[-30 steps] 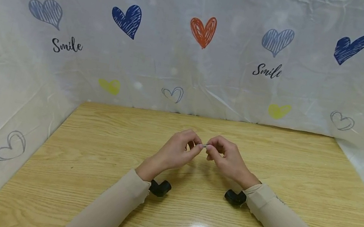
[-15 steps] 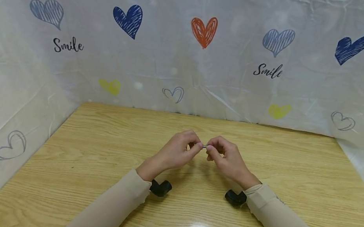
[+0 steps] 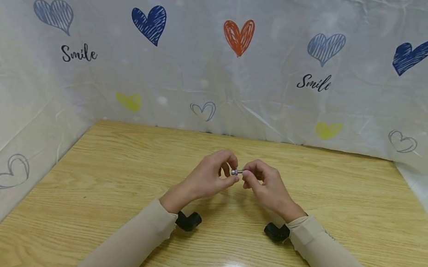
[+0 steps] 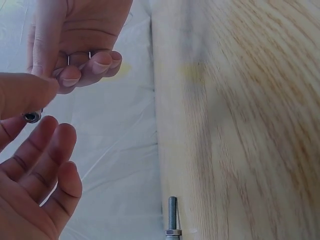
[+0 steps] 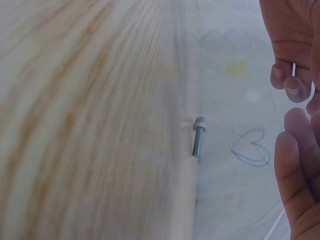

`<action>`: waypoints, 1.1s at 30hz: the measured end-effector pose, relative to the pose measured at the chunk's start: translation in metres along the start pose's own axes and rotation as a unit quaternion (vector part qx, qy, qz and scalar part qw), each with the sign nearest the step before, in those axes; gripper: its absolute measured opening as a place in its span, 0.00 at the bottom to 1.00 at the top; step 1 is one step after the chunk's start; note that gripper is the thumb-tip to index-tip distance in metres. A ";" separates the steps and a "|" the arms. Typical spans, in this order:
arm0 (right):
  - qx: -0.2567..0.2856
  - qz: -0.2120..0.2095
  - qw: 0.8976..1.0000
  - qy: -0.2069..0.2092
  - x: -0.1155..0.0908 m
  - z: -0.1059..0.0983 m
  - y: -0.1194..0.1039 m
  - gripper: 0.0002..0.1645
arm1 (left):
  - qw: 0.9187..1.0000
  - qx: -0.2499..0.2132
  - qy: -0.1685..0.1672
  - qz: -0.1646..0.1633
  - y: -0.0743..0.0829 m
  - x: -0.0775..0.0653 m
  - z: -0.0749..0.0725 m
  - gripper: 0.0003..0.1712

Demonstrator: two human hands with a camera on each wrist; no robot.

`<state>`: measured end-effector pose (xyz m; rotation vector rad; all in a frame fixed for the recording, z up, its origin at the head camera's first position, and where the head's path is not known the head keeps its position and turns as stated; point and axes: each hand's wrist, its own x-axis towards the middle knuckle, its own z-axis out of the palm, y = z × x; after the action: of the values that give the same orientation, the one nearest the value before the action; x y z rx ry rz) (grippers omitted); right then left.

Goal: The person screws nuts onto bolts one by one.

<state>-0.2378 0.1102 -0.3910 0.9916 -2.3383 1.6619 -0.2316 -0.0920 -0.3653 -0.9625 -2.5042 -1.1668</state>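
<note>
A small silver socket-head bolt (image 3: pixel 235 172) is held level above the table, its head toward the left and its shank toward the right. My right hand (image 3: pixel 270 186) pinches the shank end between thumb and fingers. My left hand (image 3: pixel 208 177) has thumb and forefinger parted around the bolt's head, with a gap showing between them. In the left wrist view the bolt head (image 4: pixel 32 117) shows its hex socket beside the thumb (image 4: pixel 27 95). In the right wrist view the fingers (image 5: pixel 300 165) are cut off by the frame's edge and the held bolt is hidden.
The wood-grain table (image 3: pixel 127 176) meets a white sheet (image 3: pixel 263 90) with printed hearts at the back. A threaded piece with a nut (image 4: pixel 172 215) shows low in the left wrist view, and a blurred bolt (image 5: pixel 198 135) in the right; where they sit I cannot tell.
The left thumb and forefinger have spread apart, uncovering the bolt's head that they covered before. The right hand has stayed in place.
</note>
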 end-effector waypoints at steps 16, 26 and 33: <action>-0.009 0.008 1.000 -0.004 -0.001 -0.003 -0.039 0.05 | 1.000 0.028 -0.002 -0.009 0.001 0.000 0.000 0.08; -0.014 0.021 1.000 -0.004 0.000 -0.001 -0.006 0.05 | 0.999 0.042 0.007 -0.006 0.002 0.000 -0.001 0.05; -0.015 0.006 1.000 -0.014 0.001 -0.002 0.003 0.04 | 0.999 0.046 0.006 -0.014 0.003 -0.001 -0.001 0.05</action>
<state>-0.2406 0.1114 -0.3919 1.0045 -2.3842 1.6216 -0.2290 -0.0919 -0.3631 -0.8972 -2.5451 -1.0514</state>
